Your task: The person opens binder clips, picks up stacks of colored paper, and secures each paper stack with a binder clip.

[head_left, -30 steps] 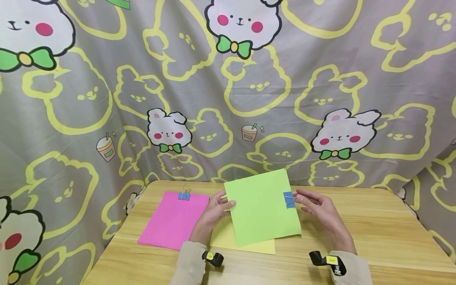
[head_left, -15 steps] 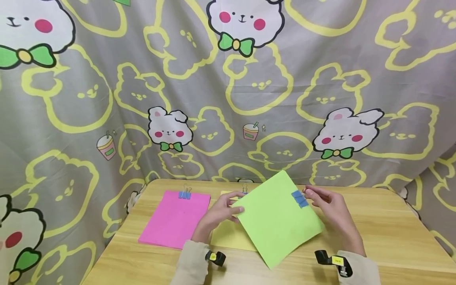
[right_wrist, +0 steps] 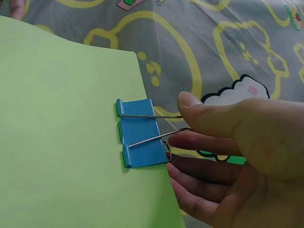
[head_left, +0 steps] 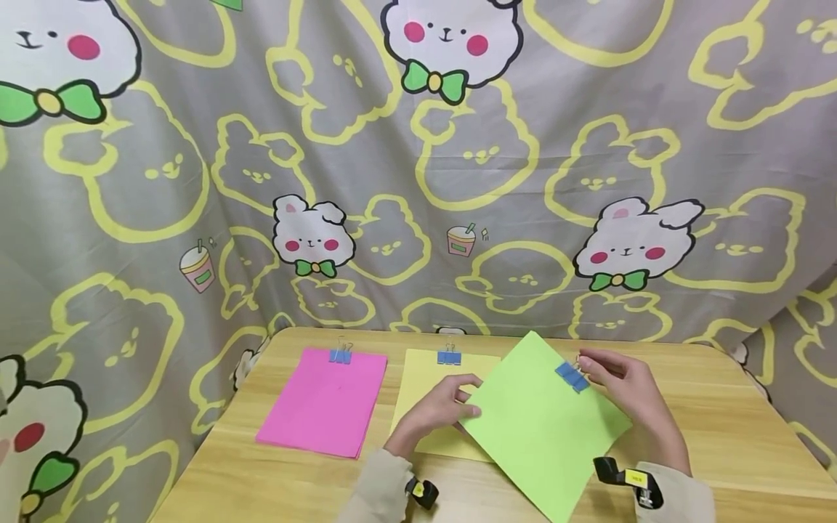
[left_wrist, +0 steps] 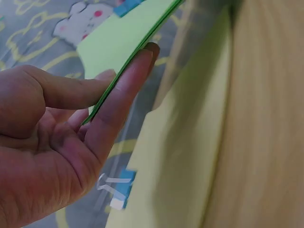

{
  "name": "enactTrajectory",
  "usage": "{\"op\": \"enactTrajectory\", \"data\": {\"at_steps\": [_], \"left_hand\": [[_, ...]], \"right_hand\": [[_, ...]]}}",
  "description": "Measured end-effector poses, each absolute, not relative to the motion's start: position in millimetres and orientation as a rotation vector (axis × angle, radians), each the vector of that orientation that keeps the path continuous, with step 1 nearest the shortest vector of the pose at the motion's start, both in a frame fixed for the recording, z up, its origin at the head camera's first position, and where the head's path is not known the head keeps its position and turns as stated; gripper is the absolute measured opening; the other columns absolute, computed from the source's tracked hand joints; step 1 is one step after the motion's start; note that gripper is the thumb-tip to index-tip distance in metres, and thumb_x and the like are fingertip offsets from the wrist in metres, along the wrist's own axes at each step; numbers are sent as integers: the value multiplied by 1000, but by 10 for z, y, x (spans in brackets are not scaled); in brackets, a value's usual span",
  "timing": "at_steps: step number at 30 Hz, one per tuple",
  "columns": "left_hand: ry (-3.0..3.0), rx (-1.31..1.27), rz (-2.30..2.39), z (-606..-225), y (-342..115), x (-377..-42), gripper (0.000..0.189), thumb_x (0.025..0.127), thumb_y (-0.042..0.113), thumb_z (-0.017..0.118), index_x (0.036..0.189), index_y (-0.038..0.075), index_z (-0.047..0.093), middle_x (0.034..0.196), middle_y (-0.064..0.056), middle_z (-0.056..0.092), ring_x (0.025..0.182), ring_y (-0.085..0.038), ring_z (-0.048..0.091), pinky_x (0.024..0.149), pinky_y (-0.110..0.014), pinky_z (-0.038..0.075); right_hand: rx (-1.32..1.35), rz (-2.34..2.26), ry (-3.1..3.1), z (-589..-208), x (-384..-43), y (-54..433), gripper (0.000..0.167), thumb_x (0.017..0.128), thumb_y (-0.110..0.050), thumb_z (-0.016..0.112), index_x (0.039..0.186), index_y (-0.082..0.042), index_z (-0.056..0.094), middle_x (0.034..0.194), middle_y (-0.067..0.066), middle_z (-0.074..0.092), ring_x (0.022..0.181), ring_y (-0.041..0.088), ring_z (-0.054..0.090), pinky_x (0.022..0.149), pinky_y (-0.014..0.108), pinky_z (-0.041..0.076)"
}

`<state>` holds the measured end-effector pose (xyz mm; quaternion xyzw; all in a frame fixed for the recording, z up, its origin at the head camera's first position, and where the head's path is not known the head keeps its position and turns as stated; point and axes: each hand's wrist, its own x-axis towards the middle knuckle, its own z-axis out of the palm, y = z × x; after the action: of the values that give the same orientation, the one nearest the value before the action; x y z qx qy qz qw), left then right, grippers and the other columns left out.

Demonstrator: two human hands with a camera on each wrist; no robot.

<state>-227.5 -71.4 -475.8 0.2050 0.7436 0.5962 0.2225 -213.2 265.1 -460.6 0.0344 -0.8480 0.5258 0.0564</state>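
Observation:
A stack of light green paper (head_left: 543, 428) is held up at a tilt over the table. My left hand (head_left: 445, 405) pinches its left edge, thumb on the front and fingers behind, as the left wrist view shows. On the opposite edge sits a blue binder clip (right_wrist: 137, 133), clamped over the sheets. My right hand (head_left: 624, 381) pinches the clip's wire handles (right_wrist: 164, 135) between thumb and fingers. Partly behind the green stack, yellow paper (head_left: 415, 381) lies flat with its own blue binder clip (head_left: 449, 357) on the far edge.
Pink paper (head_left: 323, 407) with a blue binder clip (head_left: 340, 356) lies at the left of the wooden table (head_left: 732, 428). A patterned grey curtain (head_left: 392, 167) hangs behind the table. Each wrist carries a black camera mount (head_left: 425, 494).
Both hands have moved right and a little toward me with the green paper. The stack has turned clockwise, bringing its clip toward the upper right. More of the yellow paper and its clip shows.

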Motion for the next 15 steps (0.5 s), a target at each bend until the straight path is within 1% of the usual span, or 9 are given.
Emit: {"op": "enactTrajectory", "data": {"at_steps": [2, 7, 9, 12, 13, 15], "left_hand": [[2050, 571, 1638, -4771, -638, -2228, 39, 94, -12, 63, 131, -2, 58, 57, 6, 30, 47, -7, 37, 62, -46, 62], [2002, 543, 1681, -4858, -445, -2095, 36, 92, -15, 64, 124, 0, 59, 56, 6, 25, 44, -10, 40, 59, -41, 62], [1982, 527, 1706, -4894, -377, -2059, 36, 91, -16, 63, 124, 0, 58, 57, 7, 24, 45, -9, 37, 60, -41, 62], [1978, 533, 1705, -4920, -288, -2022, 35, 91, -16, 63, 121, 0, 57, 58, 7, 23, 46, -6, 29, 59, -39, 62], [1965, 535, 1699, -4923, -262, -2011, 35, 91, -16, 63, 122, 0, 57, 59, 7, 25, 46, -5, 31, 60, -39, 62], [1934, 542, 1680, -4933, -216, -1985, 36, 93, -15, 62, 126, -2, 57, 58, 4, 34, 45, -8, 42, 61, -39, 62]], "right_hand": [[119, 1591, -2553, -4618, -2125, 2700, 57, 104, -37, 62, 140, 7, 57, 129, 27, 65, 97, -11, 62, 82, 16, 55], [135, 1537, -2576, -4678, -2124, 2817, 52, 106, -30, 60, 138, 10, 56, 126, 28, 66, 94, -9, 63, 80, 17, 56], [130, 1513, -2608, -4689, -2139, 2859, 51, 106, -30, 59, 138, 10, 56, 126, 28, 66, 94, -9, 63, 79, 18, 56], [128, 1471, -2661, -4676, -2188, 2925, 53, 106, -34, 58, 138, 8, 58, 126, 25, 67, 93, -9, 62, 79, 17, 55], [135, 1459, -2679, -4666, -2213, 2954, 53, 106, -35, 58, 137, 8, 59, 125, 25, 68, 93, -9, 63, 79, 16, 55], [173, 1443, -2702, -4645, -2273, 3009, 51, 106, -35, 59, 135, 7, 62, 124, 23, 69, 94, -5, 66, 80, 16, 54]]}}
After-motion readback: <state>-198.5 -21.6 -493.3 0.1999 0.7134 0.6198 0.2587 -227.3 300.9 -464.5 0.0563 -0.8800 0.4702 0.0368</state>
